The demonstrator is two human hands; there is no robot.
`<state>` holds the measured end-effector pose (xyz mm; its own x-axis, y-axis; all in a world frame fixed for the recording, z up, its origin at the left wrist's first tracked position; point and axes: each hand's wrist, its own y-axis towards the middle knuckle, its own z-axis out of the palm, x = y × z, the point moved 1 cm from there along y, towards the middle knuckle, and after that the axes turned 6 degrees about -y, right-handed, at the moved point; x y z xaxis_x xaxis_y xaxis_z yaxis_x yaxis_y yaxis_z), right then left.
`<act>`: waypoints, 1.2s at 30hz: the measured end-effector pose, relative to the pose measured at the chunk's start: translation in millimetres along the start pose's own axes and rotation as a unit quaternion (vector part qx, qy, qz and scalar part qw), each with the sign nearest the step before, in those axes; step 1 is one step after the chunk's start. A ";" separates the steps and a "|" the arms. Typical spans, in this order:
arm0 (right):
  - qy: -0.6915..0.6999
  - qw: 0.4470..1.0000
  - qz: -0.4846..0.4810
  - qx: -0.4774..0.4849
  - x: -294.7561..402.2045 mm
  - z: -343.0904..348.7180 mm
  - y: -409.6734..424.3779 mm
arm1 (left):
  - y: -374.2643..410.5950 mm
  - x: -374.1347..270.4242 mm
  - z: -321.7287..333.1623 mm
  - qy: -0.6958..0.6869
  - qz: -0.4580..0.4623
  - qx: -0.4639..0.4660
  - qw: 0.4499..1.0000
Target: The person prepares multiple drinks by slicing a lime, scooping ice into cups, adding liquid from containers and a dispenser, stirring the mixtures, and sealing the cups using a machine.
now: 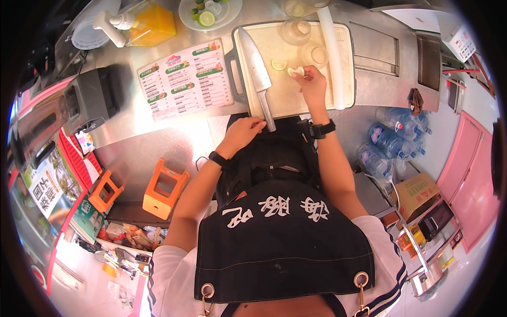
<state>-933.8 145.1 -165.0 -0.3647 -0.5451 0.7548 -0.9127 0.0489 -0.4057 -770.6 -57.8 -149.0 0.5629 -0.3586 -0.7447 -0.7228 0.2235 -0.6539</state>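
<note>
My right hand [311, 81] pinches a pale citrus slice [296, 71] over the right part of a cream cutting board [293, 104]. Another lemon slice [279, 64] lies flat on the board, just left of it. Two clear cups or jars, an upper one [296, 31] and a lower one [315, 54], stand beyond my right hand. A kitchen knife [255, 63] lies along the board's left side, its metal handle sticking out over the near edge. My left hand [247, 130] rests at the counter's front edge beside the handle's end; its fingers are curled and seem to hold nothing.
Left of the board lies a printed menu sheet [186, 79]. Behind it stand a pump bottle of yellow liquid [152, 24] and a plate [229, 18] with a cut lime and small green citrus. A long white translucent roll or tube [333, 59] crosses the board's right side.
</note>
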 end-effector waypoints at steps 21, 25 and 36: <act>-0.189 0.948 -0.249 0.061 35.9 17.5 15.1 | 2.1 -1.2 -3.2 0.011 -0.001 0.018 1.000; -0.235 0.946 -0.220 0.025 37.4 31.7 17.9 | 3.5 -1.2 -2.5 0.020 -0.001 0.021 1.000; -0.201 0.968 -0.151 0.026 37.7 37.7 8.9 | 0.6 -2.6 -3.5 0.010 -0.005 0.022 1.000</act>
<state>-948.6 93.4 -159.6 0.0279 -0.8102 0.5855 -0.9524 -0.1995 -0.2306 -773.9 -59.9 -147.0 0.5613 -0.3788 -0.7359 -0.6989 0.2593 -0.6666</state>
